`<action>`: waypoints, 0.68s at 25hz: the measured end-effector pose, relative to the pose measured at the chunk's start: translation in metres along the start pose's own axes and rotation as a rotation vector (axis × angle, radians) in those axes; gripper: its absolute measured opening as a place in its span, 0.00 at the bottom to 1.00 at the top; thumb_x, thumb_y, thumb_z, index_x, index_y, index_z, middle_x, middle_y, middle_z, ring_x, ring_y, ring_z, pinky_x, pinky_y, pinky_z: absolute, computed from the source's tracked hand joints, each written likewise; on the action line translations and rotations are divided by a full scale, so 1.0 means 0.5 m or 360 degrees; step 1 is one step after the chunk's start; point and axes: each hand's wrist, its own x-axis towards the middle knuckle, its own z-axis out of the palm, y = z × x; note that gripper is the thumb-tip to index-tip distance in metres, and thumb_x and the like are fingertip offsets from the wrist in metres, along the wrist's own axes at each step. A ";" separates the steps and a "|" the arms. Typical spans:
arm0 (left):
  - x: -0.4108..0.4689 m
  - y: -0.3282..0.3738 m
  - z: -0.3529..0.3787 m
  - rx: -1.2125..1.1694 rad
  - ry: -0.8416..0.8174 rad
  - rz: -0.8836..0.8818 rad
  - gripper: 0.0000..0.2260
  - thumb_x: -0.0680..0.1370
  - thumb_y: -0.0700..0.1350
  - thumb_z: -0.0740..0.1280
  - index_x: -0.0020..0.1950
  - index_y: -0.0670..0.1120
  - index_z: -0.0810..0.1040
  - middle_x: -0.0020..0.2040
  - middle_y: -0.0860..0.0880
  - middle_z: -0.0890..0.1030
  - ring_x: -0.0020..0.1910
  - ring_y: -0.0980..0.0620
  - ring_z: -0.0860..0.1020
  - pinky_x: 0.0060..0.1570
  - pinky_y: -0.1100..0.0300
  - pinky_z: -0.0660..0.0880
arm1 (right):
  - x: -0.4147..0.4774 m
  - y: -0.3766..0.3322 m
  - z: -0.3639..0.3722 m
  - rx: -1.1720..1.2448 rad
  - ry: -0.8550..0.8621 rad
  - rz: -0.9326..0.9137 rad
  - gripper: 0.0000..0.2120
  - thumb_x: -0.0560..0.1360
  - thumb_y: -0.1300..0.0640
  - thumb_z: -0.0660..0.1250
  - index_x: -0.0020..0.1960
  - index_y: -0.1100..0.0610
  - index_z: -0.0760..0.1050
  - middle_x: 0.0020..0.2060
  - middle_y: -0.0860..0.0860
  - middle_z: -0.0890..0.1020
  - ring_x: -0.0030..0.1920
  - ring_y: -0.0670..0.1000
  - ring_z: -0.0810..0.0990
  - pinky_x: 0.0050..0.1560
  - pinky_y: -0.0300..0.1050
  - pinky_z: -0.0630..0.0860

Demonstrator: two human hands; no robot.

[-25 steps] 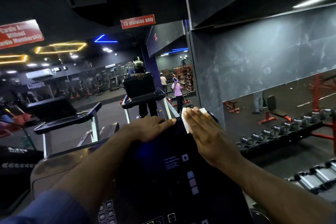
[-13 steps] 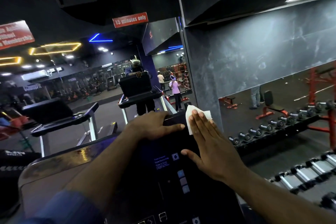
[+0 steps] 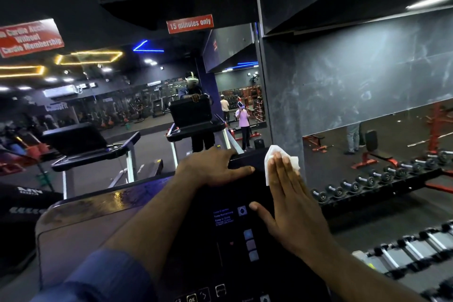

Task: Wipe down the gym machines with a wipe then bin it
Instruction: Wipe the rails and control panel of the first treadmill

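Note:
A black treadmill console [image 3: 228, 235] fills the lower middle of the head view, with lit buttons and text on its panel. My right hand [image 3: 291, 206] lies flat with straight fingers, pressing a white wipe [image 3: 270, 154] against the console's upper right part. Only the wipe's far edges show past my fingertips. My left hand [image 3: 213, 167] rests over the console's top edge, its fingers curled round the rim.
A mirror wall ahead reflects a person and the treadmill. A second treadmill [image 3: 93, 147] stands to the left. Dumbbell racks [image 3: 382, 184] run along the right, with a dark pillar [image 3: 284, 105] close behind the console. People stand further back in the gym.
My right hand has slid the wipe down and slightly left across the console's upper right face. My left hand has kept its hold on the top edge.

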 end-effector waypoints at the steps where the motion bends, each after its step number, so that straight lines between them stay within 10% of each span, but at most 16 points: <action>1: -0.001 0.001 -0.001 0.0015 0.0010 -0.0006 0.49 0.60 0.90 0.47 0.66 0.60 0.75 0.61 0.50 0.82 0.55 0.47 0.81 0.59 0.42 0.78 | -0.006 0.000 0.008 -0.0016 -0.0016 -0.0028 0.46 0.81 0.27 0.49 0.84 0.57 0.38 0.84 0.53 0.39 0.84 0.51 0.40 0.83 0.51 0.48; 17: -0.059 0.016 0.024 0.0335 0.0359 0.0005 0.39 0.70 0.83 0.52 0.67 0.56 0.69 0.60 0.48 0.83 0.58 0.42 0.81 0.57 0.42 0.78 | -0.082 0.012 -0.013 -0.0211 -0.0085 -0.0024 0.41 0.83 0.30 0.50 0.85 0.55 0.45 0.85 0.50 0.47 0.84 0.50 0.48 0.82 0.54 0.49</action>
